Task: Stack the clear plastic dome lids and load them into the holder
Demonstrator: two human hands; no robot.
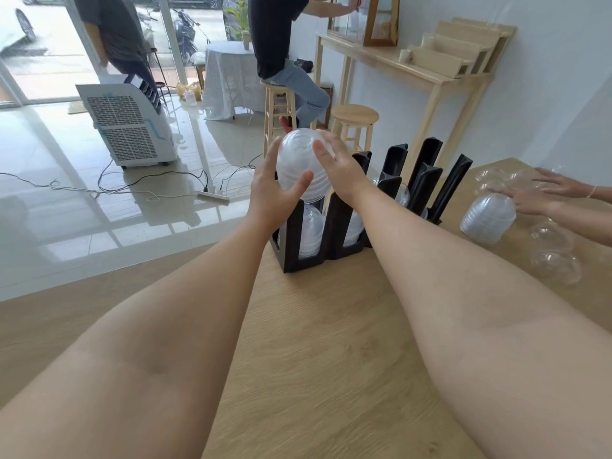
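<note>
A stack of clear dome lids point(299, 160) sits between my two hands, just above the left slot of the black holder point(291, 246). My left hand point(275, 190) grips the stack from the left with the thumb across its front. From the right, my right hand point(337, 167) presses on it with fingers spread. More lids point(311, 226) lie inside the left slot below the held stack. The slot beside it also holds lids point(352, 228).
Another person's hands point(543, 193) rest on a second lid stack point(486, 220) at the right, with loose dome lids point(556, 263) on the wooden table point(331, 326). The table's left edge drops to the tiled floor. Stools, a white air cooler and two people stand beyond.
</note>
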